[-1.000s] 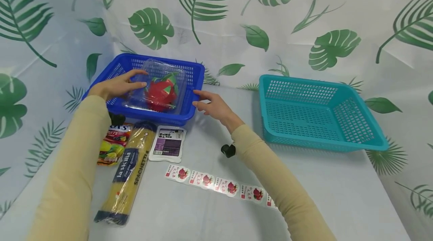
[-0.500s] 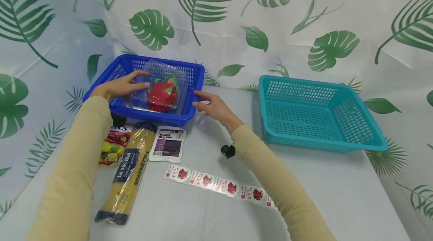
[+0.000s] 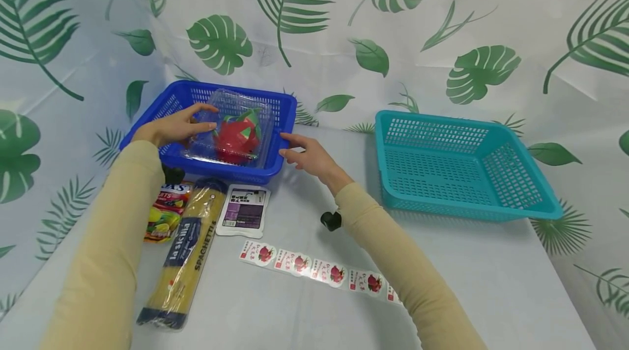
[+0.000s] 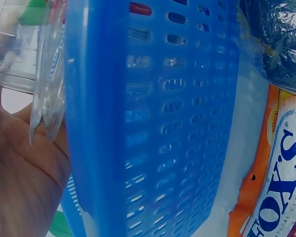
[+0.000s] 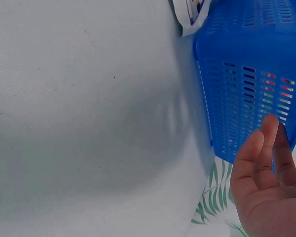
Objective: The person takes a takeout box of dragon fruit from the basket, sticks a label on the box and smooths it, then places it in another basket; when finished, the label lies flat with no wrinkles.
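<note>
Here's the left grip [image 3: 174, 125], holding the left edge of a clear container [image 3: 231, 101], thumb and a finger laid against it. Just to that grip's right, inside the container, sits a red fruit [image 3: 237, 141] with green tips, and the whole lot is in the blue basket [image 3: 245, 175]. Over to the right grip [image 3: 314, 159]: it holds nothing, fingers loosely bent, tips up at the blue basket's right rim; contact is too close to call. Nearer the person than the left grip, a FOX'S bag [image 3: 167, 213], a spaghetti pack [image 3: 184, 254] and a white-and-purple packet [image 3: 243, 211] lie on the desk [image 3: 275, 312]. Nearer than the right grip, a sticker strip [image 3: 314, 270] disappears behind the right sleeve [image 3: 393, 246]. Well right of both grips stands the teal basket [image 3: 467, 211].
</note>
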Tool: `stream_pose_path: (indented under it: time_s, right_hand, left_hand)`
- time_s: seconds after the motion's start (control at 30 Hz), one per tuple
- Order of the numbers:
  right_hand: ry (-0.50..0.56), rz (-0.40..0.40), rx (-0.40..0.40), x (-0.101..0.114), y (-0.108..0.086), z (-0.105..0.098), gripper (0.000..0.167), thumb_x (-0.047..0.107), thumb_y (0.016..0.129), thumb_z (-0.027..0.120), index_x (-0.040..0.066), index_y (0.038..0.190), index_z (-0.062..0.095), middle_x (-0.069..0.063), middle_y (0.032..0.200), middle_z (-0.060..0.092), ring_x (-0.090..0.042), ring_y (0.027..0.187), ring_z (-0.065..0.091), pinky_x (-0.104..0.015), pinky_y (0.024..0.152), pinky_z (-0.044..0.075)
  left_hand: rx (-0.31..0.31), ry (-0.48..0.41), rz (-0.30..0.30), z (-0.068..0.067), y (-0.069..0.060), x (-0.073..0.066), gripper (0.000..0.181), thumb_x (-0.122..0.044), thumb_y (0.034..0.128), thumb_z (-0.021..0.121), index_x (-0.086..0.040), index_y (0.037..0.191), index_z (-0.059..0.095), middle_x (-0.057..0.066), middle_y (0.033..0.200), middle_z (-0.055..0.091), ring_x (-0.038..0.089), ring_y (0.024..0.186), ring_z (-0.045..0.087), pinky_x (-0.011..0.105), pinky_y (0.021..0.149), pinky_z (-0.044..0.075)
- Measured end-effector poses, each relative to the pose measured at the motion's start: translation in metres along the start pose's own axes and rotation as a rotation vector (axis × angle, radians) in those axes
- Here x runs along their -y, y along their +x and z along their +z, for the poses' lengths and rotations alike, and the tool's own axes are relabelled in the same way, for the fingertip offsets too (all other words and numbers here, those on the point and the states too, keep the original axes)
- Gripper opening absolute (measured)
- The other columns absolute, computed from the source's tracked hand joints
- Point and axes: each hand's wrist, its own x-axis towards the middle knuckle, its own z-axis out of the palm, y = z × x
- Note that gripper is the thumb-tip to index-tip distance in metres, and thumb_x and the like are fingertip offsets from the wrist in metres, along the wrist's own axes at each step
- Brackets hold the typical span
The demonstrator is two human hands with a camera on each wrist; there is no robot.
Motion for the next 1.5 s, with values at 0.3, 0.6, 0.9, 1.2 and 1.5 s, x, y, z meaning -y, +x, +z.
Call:
stream_pose_path:
  time_s: [0.3, 0.6, 0.9, 1.2, 1.5]
  right_hand:
    - [-0.004, -0.009, 0.005, -0.001, -0.001, -0.001, 0.054, 0.035, 0.097, 0.062, 0.029, 0.148, 0.044, 0.0, 0.133, 0.056, -0.018, 0.101, 0.062, -0.035, 0.087, 0.053]
    - [-0.001, -0.022, 0.004, -0.001, -0.002, 0.0, 0.054, 0.036, 0.097, 0.062, 0.028, 0.148, 0.045, -0.003, 0.129, 0.056, -0.022, 0.101, 0.062, -0.036, 0.086, 0.053]
    - [-0.001, -0.015, -0.01, 0.002, -0.006, 0.001, 0.056, 0.036, 0.097, 0.061, 0.026, 0.149, 0.041, -0.005, 0.131, 0.055, -0.027, 0.108, 0.061, -0.037, 0.088, 0.053]
    - [-0.01, -0.034, -0.221, 0.01, -0.011, 0.0, 0.056, 0.042, 0.099, 0.056, 0.026, 0.15, 0.04, -0.006, 0.141, 0.05, -0.024, 0.122, 0.052, -0.04, 0.096, 0.049]
    - [0.024, -0.146, -0.213, 0.026, -0.016, -0.003, 0.066, 0.049, 0.098, 0.053, 0.036, 0.155, 0.023, -0.005, 0.148, 0.043, -0.021, 0.129, 0.047, -0.042, 0.102, 0.044]
  left_hand:
    - [0.004, -0.054, 0.02, -0.001, 0.001, 0.001, 0.062, -0.046, 0.1, 0.051, -0.022, 0.151, 0.025, 0.014, 0.102, 0.045, 0.023, 0.066, 0.043, 0.036, 0.061, 0.044]
    - [-0.019, -0.053, 0.046, -0.006, -0.003, -0.006, 0.057, -0.042, 0.1008, 0.051, -0.023, 0.15, 0.03, 0.012, 0.086, 0.044, 0.023, 0.064, 0.046, 0.035, 0.059, 0.046]
    - [-0.085, -0.009, 0.111, -0.016, -0.005, -0.022, 0.059, -0.045, 0.1003, 0.05, -0.028, 0.152, 0.027, 0.016, 0.093, 0.047, 0.027, 0.067, 0.049, 0.038, 0.061, 0.049]
    - [-0.098, 0.0, 0.155, -0.019, -0.006, -0.037, 0.059, -0.045, 0.1002, 0.05, -0.027, 0.152, 0.027, 0.013, 0.086, 0.045, 0.026, 0.065, 0.047, 0.037, 0.059, 0.047]
    - [-0.12, -0.002, 0.204, -0.019, -0.005, -0.055, 0.058, -0.047, 0.099, 0.051, -0.034, 0.151, 0.029, 0.013, 0.086, 0.044, 0.025, 0.064, 0.047, 0.037, 0.062, 0.045]
